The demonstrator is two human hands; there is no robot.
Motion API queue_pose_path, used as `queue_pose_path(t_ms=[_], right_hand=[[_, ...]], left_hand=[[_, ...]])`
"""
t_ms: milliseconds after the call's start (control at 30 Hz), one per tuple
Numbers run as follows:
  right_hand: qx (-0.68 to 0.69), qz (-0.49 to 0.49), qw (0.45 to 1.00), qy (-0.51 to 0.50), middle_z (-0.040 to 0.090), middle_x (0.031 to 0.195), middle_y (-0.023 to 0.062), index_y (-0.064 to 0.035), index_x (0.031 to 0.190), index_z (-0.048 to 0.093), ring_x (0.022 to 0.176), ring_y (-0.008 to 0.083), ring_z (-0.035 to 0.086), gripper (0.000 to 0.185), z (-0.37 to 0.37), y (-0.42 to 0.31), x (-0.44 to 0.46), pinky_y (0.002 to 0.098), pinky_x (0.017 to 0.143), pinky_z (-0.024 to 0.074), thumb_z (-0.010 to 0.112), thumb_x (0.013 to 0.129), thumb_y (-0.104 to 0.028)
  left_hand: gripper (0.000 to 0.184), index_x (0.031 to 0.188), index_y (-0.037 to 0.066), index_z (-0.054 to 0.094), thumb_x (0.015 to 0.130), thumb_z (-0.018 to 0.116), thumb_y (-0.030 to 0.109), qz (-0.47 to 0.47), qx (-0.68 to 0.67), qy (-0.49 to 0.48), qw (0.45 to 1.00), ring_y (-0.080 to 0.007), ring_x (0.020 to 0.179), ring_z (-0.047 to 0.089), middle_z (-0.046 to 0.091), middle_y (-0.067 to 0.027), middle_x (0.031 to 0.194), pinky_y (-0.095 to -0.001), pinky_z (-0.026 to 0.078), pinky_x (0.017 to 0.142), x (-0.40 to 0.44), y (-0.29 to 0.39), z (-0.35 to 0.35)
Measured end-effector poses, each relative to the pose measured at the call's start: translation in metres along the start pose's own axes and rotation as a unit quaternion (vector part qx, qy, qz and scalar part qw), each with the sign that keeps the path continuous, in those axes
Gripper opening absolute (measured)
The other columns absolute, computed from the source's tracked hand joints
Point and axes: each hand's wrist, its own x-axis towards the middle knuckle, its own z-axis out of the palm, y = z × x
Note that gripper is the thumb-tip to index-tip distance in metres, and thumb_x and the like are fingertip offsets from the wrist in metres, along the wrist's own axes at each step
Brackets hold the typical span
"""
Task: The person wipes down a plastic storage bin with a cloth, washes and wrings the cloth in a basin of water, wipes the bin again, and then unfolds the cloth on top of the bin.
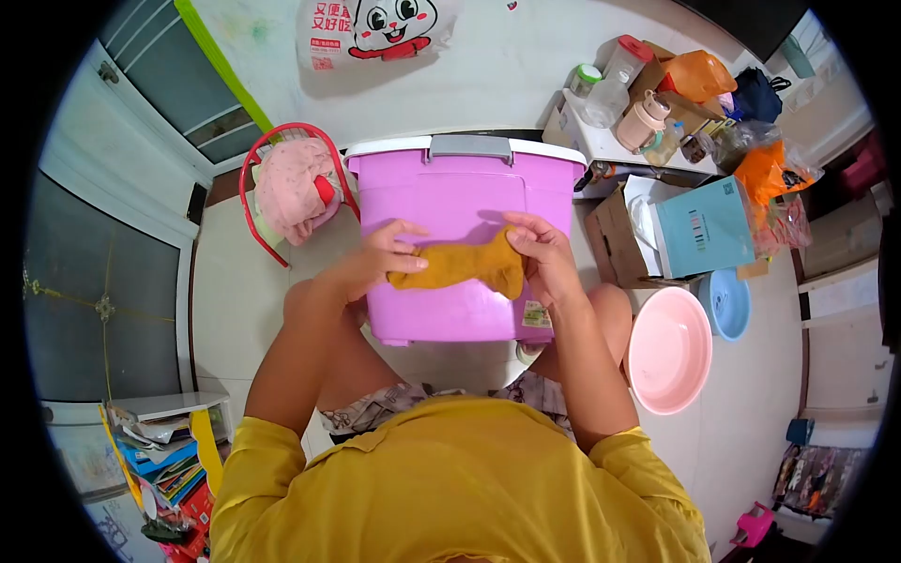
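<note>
A mustard-yellow sock [460,266] is stretched sideways between my two hands, in front of a pink-purple storage box [450,319] with a white lid and a grey latch. Its left end is pinched between the thumb and fingers of my left hand [383,256]. The thumb and fingers of my right hand [544,253] grip the upper right corner, and part of the cloth hangs down beside it. The box stands on the floor between my legs.
On the left, a red-framed chair [249,188] holds pink cloth [298,183]. A pink basin [670,352], a blue basin [730,305] and a cardboard box [615,235] are on the right. Bottles and bags crowd a white cabinet [601,141] behind. Books [178,469] fill a lower-left shelf.
</note>
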Motion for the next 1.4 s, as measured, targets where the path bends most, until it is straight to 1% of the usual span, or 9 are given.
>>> queue_pose_path(t_ms=[133,400,633,867,933,1100,1233,1333,1400], right_hand=[[0.03,0.117,0.993,0.003,0.067,0.097,0.0137,0.0047,0.12,0.057,0.089,0.0209,0.066,0.038,0.003,-0.003,0.004,0.0314,0.079,0.054,0.061,0.083,0.006],[0.029,0.103,0.994,0.014,0.063,0.106,0.0162,0.0061,0.126,0.052,0.096,0.0243,0.064,0.05,-0.009,0.018,0.009,0.0335,0.087,0.0517,0.066,0.078,0.006],[-0.167,0.08,0.983,0.01,0.064,0.099,0.0138,0.0066,0.123,0.053,0.089,0.0215,0.064,0.05,-0.007,0.014,0.005,0.03,0.078,0.0528,0.069,0.076,0.005],[-0.085,0.087,0.993,0.012,0.065,0.097,0.0135,0.005,0.111,0.062,0.084,0.0196,0.064,0.041,-0.022,0.022,0.012,0.029,0.076,0.0523,0.07,0.071,0.009],[-0.201,0.039,0.979,0.023,0.065,0.095,0.0126,0.0038,0.11,0.063,0.085,0.0192,0.063,0.041,-0.02,0.022,0.008,0.0286,0.076,0.0522,0.07,0.07,0.009],[-0.458,-0.051,0.882,0.097,0.065,0.097,0.0096,0.002,0.113,0.062,0.089,0.0173,0.062,0.046,-0.016,0.026,0.007,0.0272,0.077,0.0514,0.069,0.069,0.01],[-0.284,0.02,0.957,0.049,0.065,0.106,0.0075,0.001,0.121,0.058,0.095,0.0167,0.062,0.051,-0.012,0.02,0.006,0.0271,0.081,0.0503,0.066,0.072,0.013],[-0.193,-0.171,0.966,0.014,0.064,0.112,0.0083,0.0002,0.127,0.054,0.096,0.0164,0.061,0.056,0.005,0.003,-0.006,0.0275,0.085,0.0497,0.062,0.074,0.017],[-0.226,-0.269,0.936,0.021,0.064,0.113,0.0092,-0.0004,0.129,0.053,0.097,0.0157,0.061,0.058,0.018,-0.01,-0.008,0.0273,0.086,0.0493,0.06,0.075,0.018]], left_hand=[[0.067,0.141,0.007,0.034,0.082,0.065,0.0,0.085,-0.14,0.0,0.987,-0.0223,0.113,0.055,0.053,-0.0169,0.123,-0.0321,0.047,0.092,-0.004,0.009,0.004],[0.086,0.149,0.013,0.021,0.075,0.057,-0.013,0.279,0.07,0.084,0.954,-0.0173,0.109,0.053,0.054,-0.0108,0.116,-0.0275,0.043,0.093,0.006,0.011,0.011],[0.08,0.148,0.013,0.023,0.079,0.055,-0.012,0.268,0.137,0.088,0.949,-0.0171,0.108,0.054,0.053,-0.0097,0.106,-0.0272,0.041,0.093,0.016,0.009,0.021],[0.087,0.144,0.012,0.027,0.071,0.07,-0.008,0.209,0.031,0.106,0.972,-0.0218,0.115,0.054,0.048,-0.014,0.127,-0.0321,0.047,0.092,0.02,0.001,0.024],[0.087,0.142,0.01,0.03,0.069,0.075,-0.005,0.197,0.045,0.114,0.973,-0.0232,0.116,0.054,0.05,-0.016,0.128,-0.0337,0.046,0.094,0.023,-0.008,0.022],[0.074,0.134,0.009,0.044,0.067,0.068,-0.013,0.314,0.396,0.271,0.819,-0.0168,0.104,0.059,0.053,-0.0126,0.125,-0.0279,0.048,0.088,0.016,-0.001,0.038],[0.067,0.128,0.009,0.049,0.067,0.069,-0.012,0.175,0.274,0.206,0.923,-0.0164,0.098,0.061,0.059,-0.0118,0.114,-0.0295,0.047,0.087,0.019,-0.003,0.032],[0.064,0.125,0.007,0.05,0.066,0.067,-0.012,0.342,0.276,0.236,0.867,-0.0163,0.094,0.061,0.062,-0.0106,0.107,-0.0296,0.047,0.086,0.018,-0.001,0.035],[0.059,0.122,0.002,0.051,0.067,0.063,-0.013,0.608,0.369,0.358,0.605,-0.0174,0.088,0.06,0.063,-0.0092,0.102,-0.0281,0.048,0.081,-0.004,0.02,0.05]])
